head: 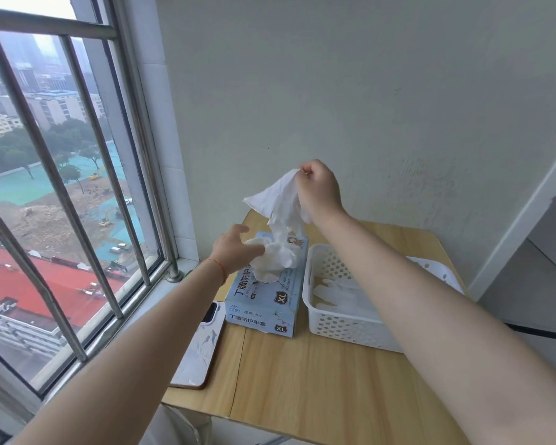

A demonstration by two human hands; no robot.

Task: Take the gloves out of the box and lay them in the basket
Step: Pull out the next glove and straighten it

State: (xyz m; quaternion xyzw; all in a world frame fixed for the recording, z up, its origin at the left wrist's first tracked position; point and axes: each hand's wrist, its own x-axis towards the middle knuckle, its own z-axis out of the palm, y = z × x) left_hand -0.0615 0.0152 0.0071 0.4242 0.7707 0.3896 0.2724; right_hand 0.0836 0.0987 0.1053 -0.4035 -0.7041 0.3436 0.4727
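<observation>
Pinching a glove (283, 200) that hangs lengthwise below its grip, the right hand (318, 191) stands above the box (264, 303), the basket (344, 326) down-right, the left hand (235, 252) spread on the wad (273, 261).

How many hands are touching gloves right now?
2. The right hand pinches a white glove lifted above the glove box; the left hand touches the bunched gloves at the box's opening.
</observation>
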